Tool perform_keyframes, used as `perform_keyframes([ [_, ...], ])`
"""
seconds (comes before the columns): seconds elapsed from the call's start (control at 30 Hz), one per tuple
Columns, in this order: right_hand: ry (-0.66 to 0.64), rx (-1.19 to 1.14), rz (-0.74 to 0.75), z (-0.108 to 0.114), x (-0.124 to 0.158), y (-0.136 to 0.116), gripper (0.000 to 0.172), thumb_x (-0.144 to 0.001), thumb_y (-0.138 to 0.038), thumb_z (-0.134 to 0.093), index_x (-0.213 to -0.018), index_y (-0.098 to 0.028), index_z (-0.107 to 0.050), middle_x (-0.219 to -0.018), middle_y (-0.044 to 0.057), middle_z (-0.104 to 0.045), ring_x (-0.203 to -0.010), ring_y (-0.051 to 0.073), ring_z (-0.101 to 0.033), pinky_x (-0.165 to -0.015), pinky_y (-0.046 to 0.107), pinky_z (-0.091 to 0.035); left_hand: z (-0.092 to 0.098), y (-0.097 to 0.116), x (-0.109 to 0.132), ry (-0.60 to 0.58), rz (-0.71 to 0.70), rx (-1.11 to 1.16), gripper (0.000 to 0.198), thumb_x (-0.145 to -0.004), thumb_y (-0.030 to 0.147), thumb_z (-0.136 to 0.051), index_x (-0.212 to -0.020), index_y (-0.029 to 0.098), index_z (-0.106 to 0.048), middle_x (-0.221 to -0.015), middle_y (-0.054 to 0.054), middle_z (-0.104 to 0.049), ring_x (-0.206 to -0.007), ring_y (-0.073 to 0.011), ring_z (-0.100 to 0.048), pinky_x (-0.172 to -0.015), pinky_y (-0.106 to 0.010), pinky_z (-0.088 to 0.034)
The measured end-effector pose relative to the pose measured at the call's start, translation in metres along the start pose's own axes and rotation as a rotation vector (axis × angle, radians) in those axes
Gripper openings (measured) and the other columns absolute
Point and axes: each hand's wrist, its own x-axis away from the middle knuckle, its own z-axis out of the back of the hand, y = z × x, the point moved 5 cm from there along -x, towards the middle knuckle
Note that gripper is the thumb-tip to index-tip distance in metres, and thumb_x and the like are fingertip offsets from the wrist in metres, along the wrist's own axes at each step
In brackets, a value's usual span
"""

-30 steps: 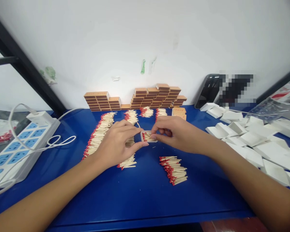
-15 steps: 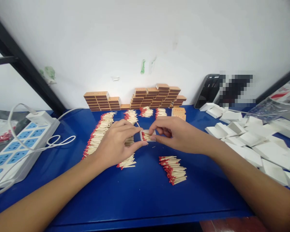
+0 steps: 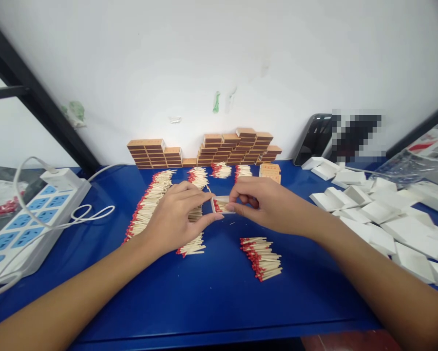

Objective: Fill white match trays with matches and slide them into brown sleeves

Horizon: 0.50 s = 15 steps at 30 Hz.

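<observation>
A small white matchbox tray with red-tipped matches lying in it is between my hands. My left hand grips its left end, thumb at the near corner and index finger at the far one. At the right end, my right hand is closed with its thumb and curled fingers on the tray, partly covering the matches. Loose matches spread in a long row left of my left hand, and more matches lie partly under it. Another pile of matches lies nearer me, below my right hand.
Closed matchboxes are stacked along the wall, with a few orange boxes lying in front. Many white trays are heaped on the right. A dark phone leans on the wall. A power strip with a white cable sits left.
The fingers of my right hand have shifted slightly right, showing more of the matches in the tray. My left hand keeps its grip.
</observation>
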Motion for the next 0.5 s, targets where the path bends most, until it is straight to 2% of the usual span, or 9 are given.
perform_keyframes([
  [0.2,-0.011,-0.024,0.016,-0.0001,0.0002,0.0007,0.012,-0.096,-0.031,-0.069,-0.089,-0.021,-0.068,-0.079,0.0,-0.062,-0.074,0.016,-0.053,-0.067,0.03,-0.036,-0.0022,0.0012,0.0013,-0.033,0.005,0.02,0.035,-0.095,0.045,-0.075,-0.117,0.019,-0.075,-0.09,-0.007,-0.078,-0.094,-0.0256,-0.068,-0.085,-0.044,-0.054],
  [0.3,-0.011,-0.025,0.014,-0.0026,-0.0008,0.0013,0.015,-0.096,-0.034,-0.07,-0.089,-0.021,-0.068,-0.081,0.001,-0.063,-0.075,0.016,-0.054,-0.068,0.03,-0.036,-0.0039,0.0027,0.0022,-0.057,0.003,0.039,0.034,-0.095,0.043,-0.076,-0.118,0.019,-0.073,-0.09,-0.006,-0.078,-0.097,-0.0256,-0.068,-0.087,-0.044,-0.054],
  [0.5,-0.004,0.006,-0.019,-0.0032,-0.0006,0.001,0.023,-0.1,-0.037,-0.065,-0.084,-0.021,-0.067,-0.077,0.001,-0.062,-0.073,0.016,-0.053,-0.065,0.031,-0.034,-0.0024,0.0016,0.0016,-0.03,0.004,0.031,0.034,-0.095,0.044,-0.075,-0.116,0.018,-0.073,-0.091,-0.006,-0.078,-0.095,-0.0253,-0.068,-0.086,-0.044,-0.054],
])
